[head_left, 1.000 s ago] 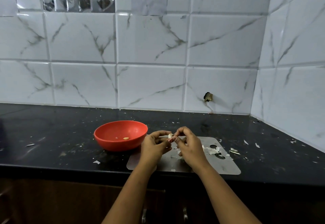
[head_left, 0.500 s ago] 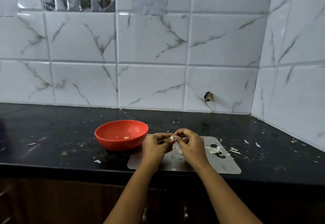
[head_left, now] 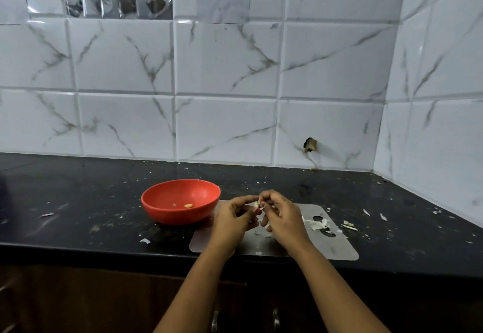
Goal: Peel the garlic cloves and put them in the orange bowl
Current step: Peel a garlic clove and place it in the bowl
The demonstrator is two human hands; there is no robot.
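Both hands, left [head_left: 231, 219] & right [head_left: 283, 216], pinch one garlic clove [head_left: 257, 204] btwn curled fingertips, above metal board [head_left: 337, 246]; orange bowl [head_left: 167, 212] to their left w/ one peeled clove [head_left: 188, 205] inside.

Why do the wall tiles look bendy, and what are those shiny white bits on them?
All head view: the wide-angle lens curves the wall tiles toward the edges; the shiny bits there are glare off their glossy surface; the garlic clove pinched by left hand and right hand looks tiny, soft.
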